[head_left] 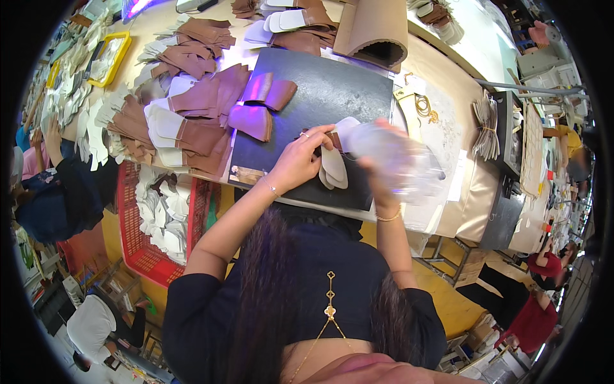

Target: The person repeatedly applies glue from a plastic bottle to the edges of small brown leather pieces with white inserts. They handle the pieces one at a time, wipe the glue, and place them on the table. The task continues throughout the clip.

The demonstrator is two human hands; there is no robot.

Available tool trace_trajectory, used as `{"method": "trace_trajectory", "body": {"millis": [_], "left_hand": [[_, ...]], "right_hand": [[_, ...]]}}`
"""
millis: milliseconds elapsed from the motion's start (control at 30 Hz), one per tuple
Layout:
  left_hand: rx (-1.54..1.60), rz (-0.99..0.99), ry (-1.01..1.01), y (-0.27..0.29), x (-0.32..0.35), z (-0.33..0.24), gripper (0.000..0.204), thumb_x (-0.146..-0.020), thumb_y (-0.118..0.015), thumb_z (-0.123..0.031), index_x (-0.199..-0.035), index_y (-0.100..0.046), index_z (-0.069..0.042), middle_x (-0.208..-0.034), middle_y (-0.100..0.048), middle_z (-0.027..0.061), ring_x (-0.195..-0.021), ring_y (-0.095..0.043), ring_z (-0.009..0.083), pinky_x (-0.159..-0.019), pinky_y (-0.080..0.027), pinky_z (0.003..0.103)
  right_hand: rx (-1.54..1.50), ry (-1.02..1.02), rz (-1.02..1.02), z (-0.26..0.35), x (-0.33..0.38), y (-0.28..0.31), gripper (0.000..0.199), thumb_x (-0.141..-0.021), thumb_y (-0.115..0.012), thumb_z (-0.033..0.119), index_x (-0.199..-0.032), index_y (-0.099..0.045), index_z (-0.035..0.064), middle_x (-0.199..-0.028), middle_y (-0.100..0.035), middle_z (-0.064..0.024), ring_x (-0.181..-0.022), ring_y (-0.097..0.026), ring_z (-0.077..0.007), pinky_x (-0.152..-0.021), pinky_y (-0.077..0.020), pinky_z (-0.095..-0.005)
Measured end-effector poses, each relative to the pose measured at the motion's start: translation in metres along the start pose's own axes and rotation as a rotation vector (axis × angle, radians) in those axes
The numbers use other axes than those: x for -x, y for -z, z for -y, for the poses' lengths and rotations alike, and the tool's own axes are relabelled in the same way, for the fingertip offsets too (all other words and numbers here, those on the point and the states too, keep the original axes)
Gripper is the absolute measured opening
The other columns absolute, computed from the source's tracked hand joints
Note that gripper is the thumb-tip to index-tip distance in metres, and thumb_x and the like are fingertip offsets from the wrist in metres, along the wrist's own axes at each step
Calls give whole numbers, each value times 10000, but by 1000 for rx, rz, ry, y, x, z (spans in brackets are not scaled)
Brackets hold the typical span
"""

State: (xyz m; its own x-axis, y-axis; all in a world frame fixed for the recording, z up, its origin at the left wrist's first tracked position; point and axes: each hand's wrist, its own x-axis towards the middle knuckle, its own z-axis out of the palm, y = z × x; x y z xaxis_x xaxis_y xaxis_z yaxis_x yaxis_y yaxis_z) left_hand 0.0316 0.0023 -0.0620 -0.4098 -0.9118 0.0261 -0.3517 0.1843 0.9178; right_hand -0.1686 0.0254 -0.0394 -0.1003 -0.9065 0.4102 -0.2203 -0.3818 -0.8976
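Over the black board point(307, 77) my left hand point(300, 157) closes its fingers on shoe-shaped leather pieces point(334, 170), white at their rounded ends and brown at the other. My right hand point(384, 182), smeared by motion, is wrapped round a see-through whitish object point(400, 157), too blurred for me to name. This object hangs just right of the pieces, over the board's right edge. Small stacks of brown pieces point(251, 121) lie on the board's left part, under purple light.
Heaps of brown and white pieces point(198, 121) cover the table left of the board. A brown cardboard roll point(374, 32) lies behind it. Gold-coloured chain point(422, 105) sits to the right. Below the table's left edge stands a red crate point(131, 217) with white scraps. Other people work nearby.
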Motion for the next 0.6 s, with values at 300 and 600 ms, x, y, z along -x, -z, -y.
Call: {"method": "trace_trajectory", "body": {"millis": [300, 600], "left_hand": [[-86, -41, -68, -5, 5, -1, 241, -792, -650, 13, -1009, -591, -76, -1351, -589, 42, -1086, -637, 280, -749, -551, 334], [-107, -55, -5, -9, 12, -14, 249, -783, -649, -3, -1009, -575, -75, -1319, -600, 67, -1040, -639, 318, -818, -532, 395]], "right_hand": [[184, -1, -220, 5, -29, 9, 522, -772, -807, 139, -1219, -590, -21, -1238, -638, -151, -1084, -630, -221, -901, -524, -335], [402, 22, -60, -1, -22, -7, 495, -757, -830, 143, -1166, -617, -37, -1039, -710, -137, -893, -699, -212, -759, -552, -316]]}}
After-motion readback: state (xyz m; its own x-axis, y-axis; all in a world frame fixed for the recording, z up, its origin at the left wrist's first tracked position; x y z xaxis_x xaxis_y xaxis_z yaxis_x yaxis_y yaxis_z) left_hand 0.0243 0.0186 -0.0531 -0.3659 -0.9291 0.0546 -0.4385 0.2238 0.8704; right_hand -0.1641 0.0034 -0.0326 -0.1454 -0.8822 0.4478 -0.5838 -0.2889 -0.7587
